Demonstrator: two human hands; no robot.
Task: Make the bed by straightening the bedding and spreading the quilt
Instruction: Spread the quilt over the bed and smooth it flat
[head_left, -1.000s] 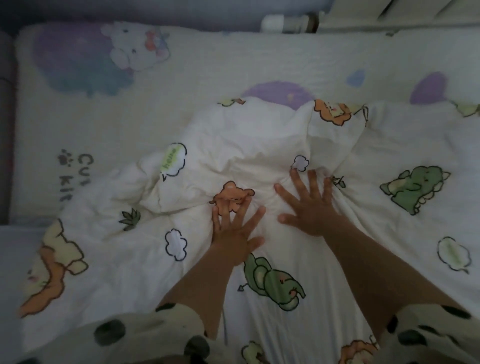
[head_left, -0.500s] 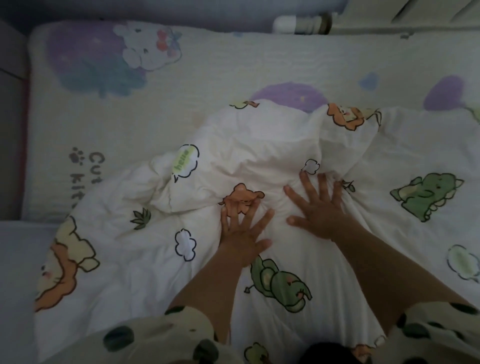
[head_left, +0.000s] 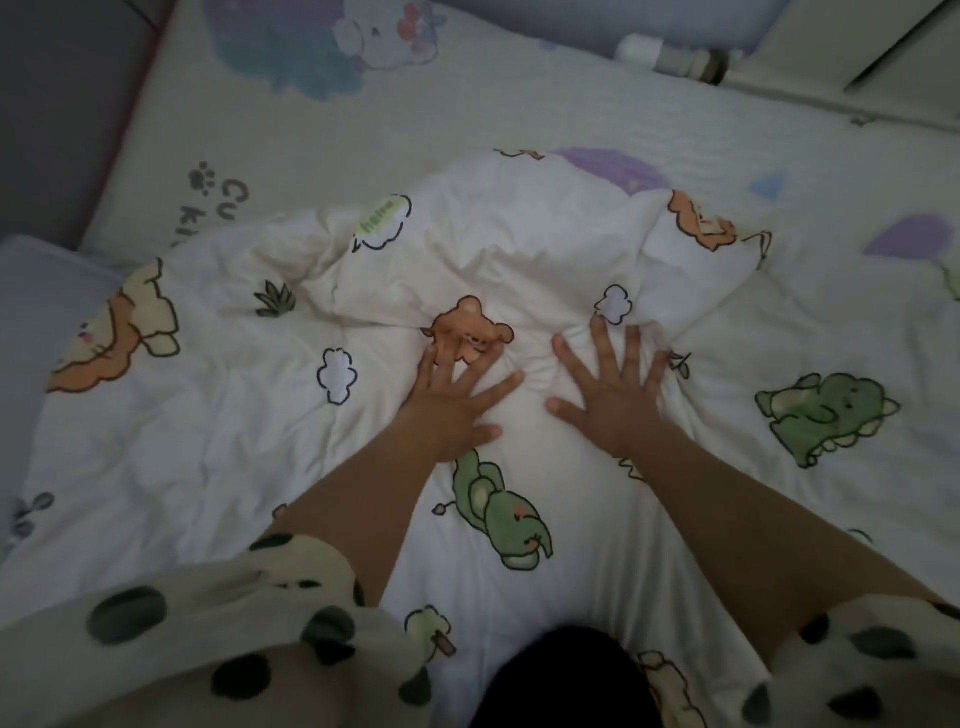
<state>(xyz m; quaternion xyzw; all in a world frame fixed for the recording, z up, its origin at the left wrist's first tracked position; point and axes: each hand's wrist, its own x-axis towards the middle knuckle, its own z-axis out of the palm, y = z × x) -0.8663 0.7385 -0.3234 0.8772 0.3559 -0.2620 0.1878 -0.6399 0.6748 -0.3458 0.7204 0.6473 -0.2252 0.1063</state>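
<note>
white quilt (head_left: 519, 249); sheet (head_left: 467, 104) lettering "cu"

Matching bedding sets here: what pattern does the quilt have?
The quilt is white with cartoon animals and clouds; head view.

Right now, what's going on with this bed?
A person in spotted sleeves leans over the bed, pressing both palms flat on a white cartoon-print quilt. The left hand and right hand lie side by side, fingers spread, near the quilt's middle. Just past the fingertips the quilt is bunched into a wrinkled ridge, and the printed sheet beyond it is uncovered, so the quilt is not yet spread out.
</note>
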